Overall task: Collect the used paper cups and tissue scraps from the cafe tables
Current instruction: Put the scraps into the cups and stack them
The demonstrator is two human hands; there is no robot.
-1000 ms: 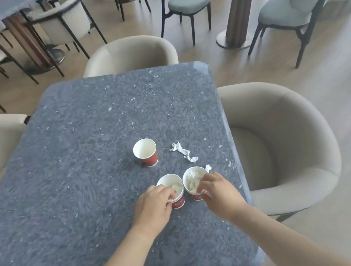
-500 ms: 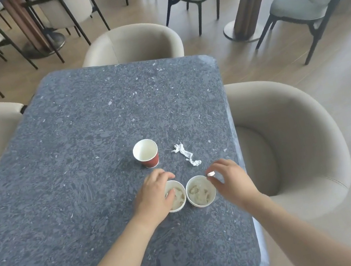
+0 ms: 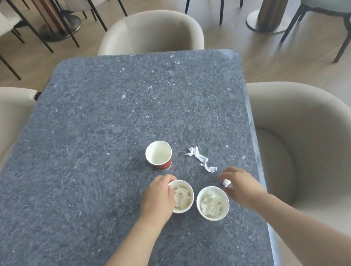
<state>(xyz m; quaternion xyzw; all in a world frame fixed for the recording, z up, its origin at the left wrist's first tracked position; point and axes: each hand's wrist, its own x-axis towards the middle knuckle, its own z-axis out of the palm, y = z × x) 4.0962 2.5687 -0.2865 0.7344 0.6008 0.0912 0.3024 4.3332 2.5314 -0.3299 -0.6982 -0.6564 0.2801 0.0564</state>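
We take the empty red paper cup with the white inside as our landmark on the blue-grey speckled stone worktop.

Half a second ago our right hand was lifting a small white tissue scrap from near the cups. Now that scrap is pinched between thumb and fingertips, clear of the worktop, just beside the rim of the tissue-filled white paper cup that stands nearer us and to the right of the landmark. The other fingers of that hand are loosely spread.

Our left hand curls around the far-left side of a second tissue-filled paper cup, directly nearer us from the landmark, fingers wrapping its wall and thumb at the rim. The two filled cups stand just apart from each other.

One scrap, then, is off the worktop, and we judge it is headed into the right-hand cup. What is left is the long twisted white tissue strip, lying flat to the right of the landmark, and the three cups themselves, none yet stacked or carried away. The landmark cup is untouched and upright.
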